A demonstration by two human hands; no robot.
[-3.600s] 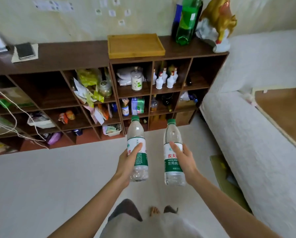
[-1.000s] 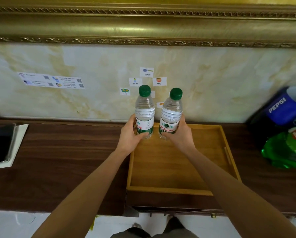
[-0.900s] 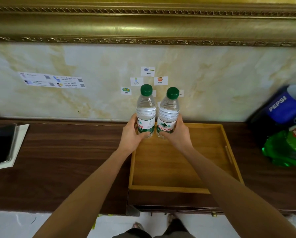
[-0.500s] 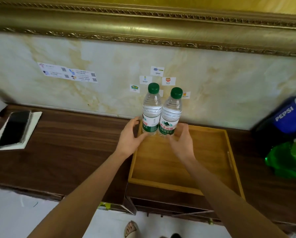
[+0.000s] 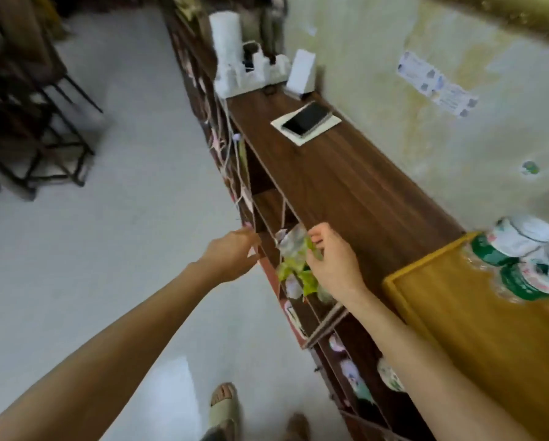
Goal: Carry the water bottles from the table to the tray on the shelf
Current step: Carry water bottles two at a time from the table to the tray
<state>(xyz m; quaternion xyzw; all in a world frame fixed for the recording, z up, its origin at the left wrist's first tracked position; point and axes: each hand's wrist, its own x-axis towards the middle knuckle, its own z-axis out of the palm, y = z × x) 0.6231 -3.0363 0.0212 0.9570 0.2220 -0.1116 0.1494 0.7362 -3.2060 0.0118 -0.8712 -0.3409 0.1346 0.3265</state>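
Observation:
Two clear water bottles (image 5: 521,259) with green-and-white labels stand close together in the wooden tray (image 5: 457,316) on the dark shelf top (image 5: 340,183), at the right edge of the blurred view. My left hand (image 5: 231,256) hangs over the floor in front of the shelf, fingers relaxed and holding nothing. My right hand (image 5: 333,262) hovers at the shelf's front edge, left of the tray, fingers loosely curled and empty. Neither hand touches a bottle.
A phone on a white pad (image 5: 305,120) lies farther along the shelf top, with white devices and a paper roll (image 5: 254,65) at its far end. The cubbies below hold packets and cables (image 5: 295,262). Dark chairs (image 5: 28,100) stand on the pale floor at left.
Both hands have let go of the bottles and drawn back from the tray. The view has swung left along the shelf, leaving the bottles standing in the tray at the right edge.

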